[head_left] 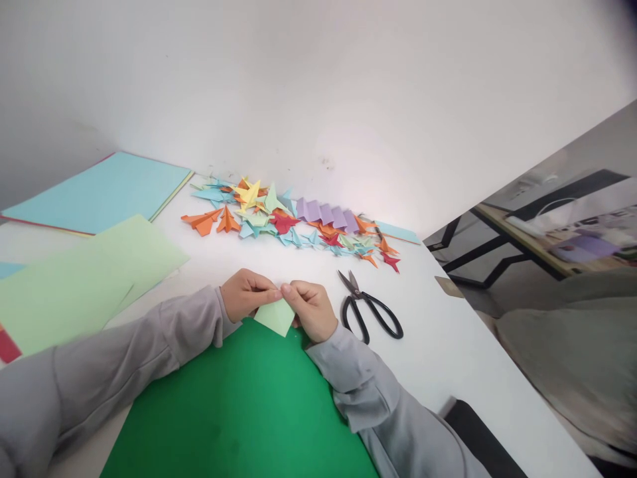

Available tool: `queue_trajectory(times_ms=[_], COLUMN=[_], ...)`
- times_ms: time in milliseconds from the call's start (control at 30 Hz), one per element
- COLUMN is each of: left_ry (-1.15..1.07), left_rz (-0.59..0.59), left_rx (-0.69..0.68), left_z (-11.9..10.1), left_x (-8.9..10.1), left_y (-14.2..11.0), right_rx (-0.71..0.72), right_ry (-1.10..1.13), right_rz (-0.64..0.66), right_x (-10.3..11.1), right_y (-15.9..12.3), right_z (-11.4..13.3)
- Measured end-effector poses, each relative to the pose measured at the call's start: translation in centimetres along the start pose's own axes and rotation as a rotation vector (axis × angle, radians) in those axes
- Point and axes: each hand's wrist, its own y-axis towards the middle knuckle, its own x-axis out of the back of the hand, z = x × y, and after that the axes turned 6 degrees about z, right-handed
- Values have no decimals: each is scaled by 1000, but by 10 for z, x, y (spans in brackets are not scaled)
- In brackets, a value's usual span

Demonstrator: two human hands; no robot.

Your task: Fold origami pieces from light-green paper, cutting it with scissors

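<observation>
A small piece of folded pale green paper (277,318) is held up between my two hands, above the far edge of a green mat (239,405). My left hand (249,294) pinches its upper left edge with thumb and fingers. On the other side my right hand (313,309) grips the upper right edge, its thumb close to the left thumb. Creases run down the paper, and its lower edge comes to a blunt point. The fingers behind the paper are mostly hidden.
Black-handled scissors (368,305) lie right of my right hand. Many folded paper shapes (283,222) spread along the wall, beside a purple pleated strip (326,214). Large light green sheets (84,285) and a blue sheet stack (109,189) lie left. A black object (480,438) sits front right.
</observation>
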Motion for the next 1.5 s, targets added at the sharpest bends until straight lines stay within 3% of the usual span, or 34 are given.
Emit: queue_trajectory(times_ms=[467, 700, 1067, 1267, 1367, 1500], left_ry=[-305, -303, -308, -186, -159, -91], left_rz=[-101, -132, -163, -90, -28, 75], left_rx=[153, 154, 133, 100, 107, 106], left_z=[-12, -10, -5, -5, -6, -3], left_x=[-5, -3, -1, 1, 0, -3], left_y=[-1, 1, 3, 2, 0, -1], right_rx=[22, -33, 7, 6, 19, 32], right_ry=[51, 100, 98, 212, 249, 130], right_rz=[-33, 8, -46, -222, -167, -40], right_x=[-2, -2, -2, 1, 3, 3], right_y=[2, 1, 1, 4, 6, 4], right_z=[-4, -2, -1, -8, -10, -7])
